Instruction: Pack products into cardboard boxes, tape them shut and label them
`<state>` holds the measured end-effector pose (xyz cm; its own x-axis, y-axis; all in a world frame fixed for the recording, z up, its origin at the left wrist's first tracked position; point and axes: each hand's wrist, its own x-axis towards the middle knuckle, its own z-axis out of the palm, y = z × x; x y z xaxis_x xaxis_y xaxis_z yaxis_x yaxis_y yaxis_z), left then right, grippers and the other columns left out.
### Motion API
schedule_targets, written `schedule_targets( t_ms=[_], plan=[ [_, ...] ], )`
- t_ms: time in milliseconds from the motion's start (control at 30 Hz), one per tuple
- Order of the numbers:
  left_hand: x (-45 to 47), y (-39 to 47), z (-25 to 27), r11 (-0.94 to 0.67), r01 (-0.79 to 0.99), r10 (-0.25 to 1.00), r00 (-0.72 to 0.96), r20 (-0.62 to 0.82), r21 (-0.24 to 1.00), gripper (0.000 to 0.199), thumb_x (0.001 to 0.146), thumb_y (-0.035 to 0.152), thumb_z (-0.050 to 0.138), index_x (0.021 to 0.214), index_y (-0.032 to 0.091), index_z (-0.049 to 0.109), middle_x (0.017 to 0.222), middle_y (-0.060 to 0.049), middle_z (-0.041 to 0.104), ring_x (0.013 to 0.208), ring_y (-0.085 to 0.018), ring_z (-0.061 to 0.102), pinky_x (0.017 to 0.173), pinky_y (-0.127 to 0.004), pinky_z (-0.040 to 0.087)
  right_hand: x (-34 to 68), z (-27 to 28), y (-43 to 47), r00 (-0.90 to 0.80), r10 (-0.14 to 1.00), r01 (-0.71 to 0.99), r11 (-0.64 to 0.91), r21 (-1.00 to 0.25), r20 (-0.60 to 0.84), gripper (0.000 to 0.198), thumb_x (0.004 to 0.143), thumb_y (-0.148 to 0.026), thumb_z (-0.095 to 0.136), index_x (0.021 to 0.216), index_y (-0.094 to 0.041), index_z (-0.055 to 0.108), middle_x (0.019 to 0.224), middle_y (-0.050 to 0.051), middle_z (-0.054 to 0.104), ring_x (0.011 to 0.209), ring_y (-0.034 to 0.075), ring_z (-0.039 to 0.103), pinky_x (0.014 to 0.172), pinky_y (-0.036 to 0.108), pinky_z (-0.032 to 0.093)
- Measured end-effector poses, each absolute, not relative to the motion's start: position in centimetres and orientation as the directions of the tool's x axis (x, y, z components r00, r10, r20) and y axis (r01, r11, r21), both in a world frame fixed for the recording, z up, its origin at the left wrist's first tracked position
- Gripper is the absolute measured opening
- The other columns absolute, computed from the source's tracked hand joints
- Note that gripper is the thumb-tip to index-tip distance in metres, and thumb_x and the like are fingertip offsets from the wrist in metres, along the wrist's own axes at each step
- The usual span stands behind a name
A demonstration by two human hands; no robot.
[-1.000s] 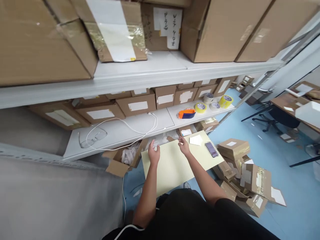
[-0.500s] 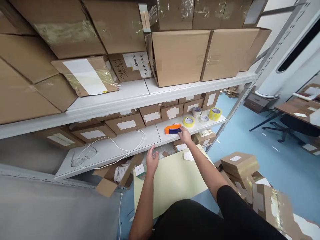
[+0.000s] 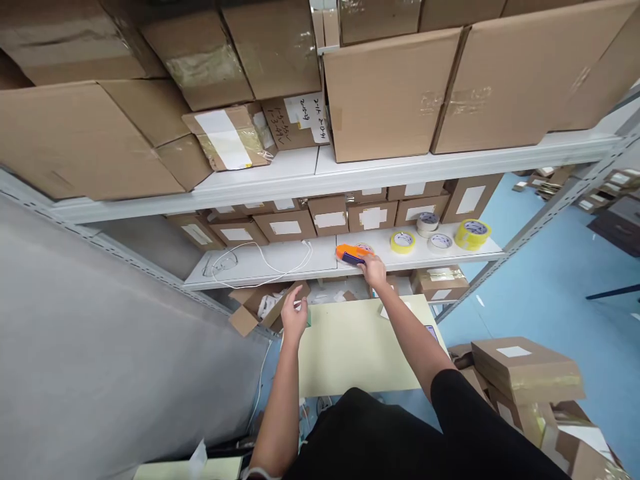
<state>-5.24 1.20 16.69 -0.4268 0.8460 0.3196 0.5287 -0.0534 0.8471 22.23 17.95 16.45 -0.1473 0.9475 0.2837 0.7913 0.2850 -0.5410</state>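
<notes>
White metal shelving (image 3: 280,263) loaded with brown cardboard boxes fills the view, above a pale yellow table (image 3: 357,347) on a blue floor. On the lower shelf lies an orange and blue plastic tape dispenser (image 3: 350,253), and the right hand (image 3: 374,271) grasps its near end. Half-curled and holding nothing, the left hand (image 3: 294,315) hovers over the table's left corner, beside an open cardboard carton (image 3: 255,310).

Handwritten label (image 3: 303,119) on shelf box, writing illegible
</notes>
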Motion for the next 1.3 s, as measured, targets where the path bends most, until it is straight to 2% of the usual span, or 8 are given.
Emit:
schedule_targets(
  t_ms=[133,267,467,667,800,1033,1200,1300],
  plan=[
    [-3.7,1.9,17.0,-0.081,0.524,0.858,-0.396,0.327,0.848,0.041,0.092,0.025,0.059,0.131,0.024,0.070,0.133,-0.011,0.069,0.121,-0.025,0.068,0.090,-0.037,0.063,22.6,14.5,13.4,-0.158,0.923,0.765,0.339,-0.548,0.350,0.024,0.101,-0.031,0.062,0.119,-0.022,0.074,0.116,0.011,0.074,0.106,0.028,0.061,0.094,0.038,0.051],
    [-2.1,2.5,16.4,-0.099,0.490,0.884,-0.357,0.303,0.866,0.041,0.091,0.026,0.060,0.131,0.023,0.069,0.132,-0.012,0.069,0.120,-0.025,0.068,0.092,-0.035,0.062,24.3,11.3,8.1,-0.149,0.941,0.762,0.305,-0.571,0.305,0.023,0.102,-0.030,0.058,0.117,-0.025,0.074,0.115,0.010,0.074,0.103,0.029,0.059,0.090,0.039,0.052],
    [-0.8,2.2,14.5,-0.065,0.409,0.939,-0.283,0.194,0.910,0.040,0.092,0.029,0.061,0.130,0.022,0.069,0.131,-0.012,0.069,0.121,-0.025,0.067,0.092,-0.035,0.062,27.1,5.1,0.0,-0.030,0.995,0.819,0.077,-0.569,0.091,0.017,0.098,-0.026,0.062,0.109,-0.025,0.075,0.112,0.009,0.074,0.101,0.028,0.060,0.089,0.038,0.051],
    [-1.1,-0.1,12.1,-0.001,0.343,0.974,-0.214,0.079,0.939,0.038,0.095,0.031,0.060,0.131,0.022,0.068,0.136,-0.012,0.067,0.124,-0.025,0.065,0.094,-0.035,0.061,29.0,0.2,-6.7,0.154,0.974,0.879,-0.212,-0.428,-0.165,0.020,0.095,-0.023,0.065,0.111,-0.021,0.076,0.115,0.011,0.075,0.105,0.027,0.063,0.087,0.034,0.050],
    [-2.0,-1.9,10.0,0.053,0.311,0.984,-0.179,0.004,0.949,0.038,0.096,0.034,0.060,0.132,0.022,0.067,0.138,-0.013,0.066,0.125,-0.026,0.064,0.094,-0.037,0.061,30.1,-1.9,-10.1,0.241,0.940,0.879,-0.316,-0.357,-0.240,0.021,0.094,-0.024,0.066,0.112,-0.020,0.076,0.118,0.011,0.075,0.109,0.028,0.065,0.090,0.034,0.050],
    [-2.9,-4.4,7.4,0.124,0.319,0.985,-0.152,-0.079,0.940,0.036,0.096,0.032,0.060,0.130,0.024,0.068,0.137,-0.011,0.067,0.124,-0.026,0.064,0.092,-0.036,0.061,32.0,-5.1,-10.7,0.378,0.865,0.791,-0.487,-0.369,-0.331,0.017,0.089,-0.020,0.068,0.104,-0.017,0.077,0.113,0.015,0.075,0.109,0.030,0.068,0.091,0.036,0.051],
    [-3.3,-5.4,7.0,0.153,0.332,0.984,-0.133,-0.114,0.931,0.036,0.095,0.030,0.060,0.130,0.025,0.068,0.137,-0.010,0.066,0.122,-0.025,0.064,0.089,-0.035,0.061,31.5,-7.3,-8.1,0.421,0.808,0.728,-0.572,-0.378,-0.413,0.020,0.090,-0.020,0.063,0.101,-0.010,0.076,0.090,0.017,0.076,0.086,0.030,0.073,0.081,0.041,0.054],
    [-3.6,-5.6,6.8,0.171,0.326,0.982,-0.130,-0.135,0.930,0.036,0.094,0.031,0.061,0.129,0.025,0.069,0.137,-0.010,0.067,0.118,-0.024,0.067,0.087,-0.035,0.061,30.7,-7.5,-7.8,0.431,0.801,0.704,-0.586,-0.400,-0.415,0.027,0.089,-0.022,0.063,0.111,-0.010,0.074,0.094,0.018,0.077,0.083,0.029,0.074,0.079,0.041,0.056]
  ],
)
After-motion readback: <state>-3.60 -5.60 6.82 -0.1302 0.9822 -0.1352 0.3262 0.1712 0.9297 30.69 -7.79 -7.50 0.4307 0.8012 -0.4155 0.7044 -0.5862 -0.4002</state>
